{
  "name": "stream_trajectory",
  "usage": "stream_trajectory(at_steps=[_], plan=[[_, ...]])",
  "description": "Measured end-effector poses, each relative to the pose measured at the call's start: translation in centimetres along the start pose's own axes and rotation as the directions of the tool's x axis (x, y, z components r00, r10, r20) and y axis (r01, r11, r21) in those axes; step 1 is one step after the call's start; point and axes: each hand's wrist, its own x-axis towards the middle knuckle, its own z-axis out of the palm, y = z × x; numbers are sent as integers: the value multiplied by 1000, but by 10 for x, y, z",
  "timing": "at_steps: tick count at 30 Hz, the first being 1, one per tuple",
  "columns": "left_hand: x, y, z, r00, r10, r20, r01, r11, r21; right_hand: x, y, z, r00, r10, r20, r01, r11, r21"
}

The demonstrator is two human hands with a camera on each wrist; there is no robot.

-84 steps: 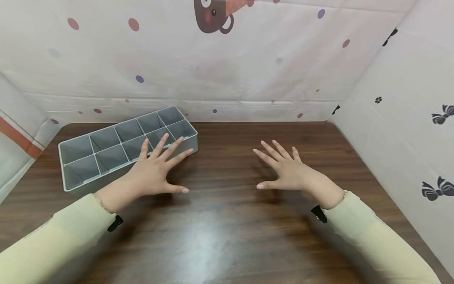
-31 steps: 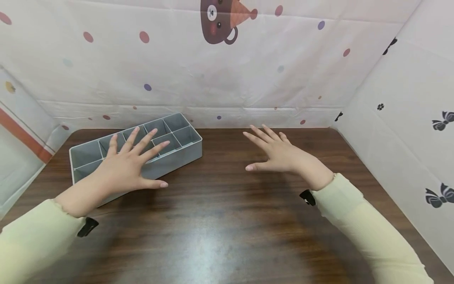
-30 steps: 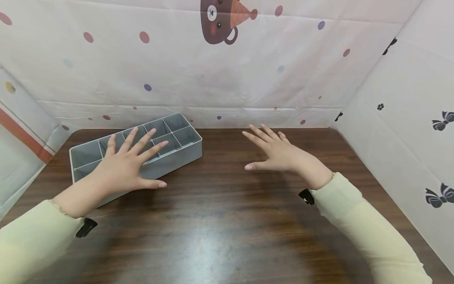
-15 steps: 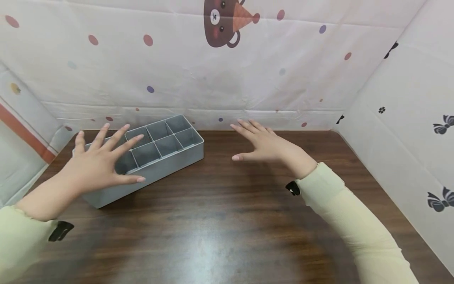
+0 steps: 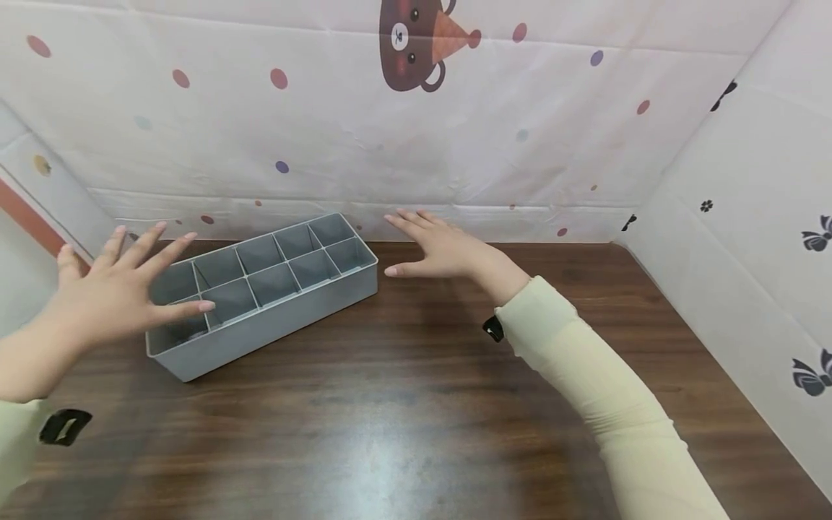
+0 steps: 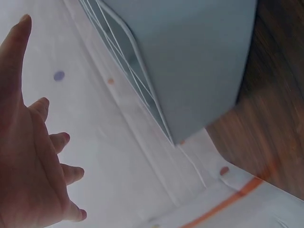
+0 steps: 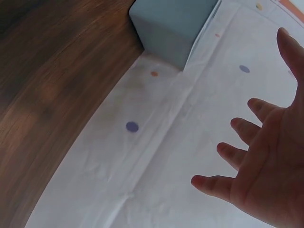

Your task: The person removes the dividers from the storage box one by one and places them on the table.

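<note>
A long grey divided storage box point(image 5: 279, 318) stands at an angle on the brown wooden table, its two rows of compartments facing up. My left hand point(image 5: 107, 296), fingers spread, hovers at the box's left end and overlaps that end in the head view. To the right of the box, my right hand point(image 5: 442, 249) is held with straight fingers pointing left toward the box's right end, a small gap away. Both hands hold nothing. In the left wrist view the box point(image 6: 194, 61) is beside the spread hand; in the right wrist view the box point(image 7: 173, 28) is farther off.
A white patterned cloth wall point(image 5: 455, 159) rises right behind the box, with a printed bear on it. Another cloth wall point(image 5: 747, 274) bounds the table's right side, and one with an orange stripe the left. The wooden table point(image 5: 390, 419) stretches in front.
My left hand has moved left, from over the box's middle to its left end. My right hand has moved left and farther back, closer to the box's right end. The camera view has shifted slightly.
</note>
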Motion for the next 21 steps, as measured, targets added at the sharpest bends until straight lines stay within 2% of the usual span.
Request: stream_trajectory(at_steps=[5, 11, 21], plan=[[-6, -18, -2, 999, -29, 38, 30, 999, -33, 22, -9, 0, 999, -39, -24, 39, 999, 6], [-12, -29, -4, 993, -96, 62, 101, 991, -82, 44, -17, 1, 1000, -19, 1, 19, 999, 32], [-10, -54, 5, 981, -169, 93, 179, 978, -104, 78, -19, 14, 998, -61, 34, 59, 996, 69]])
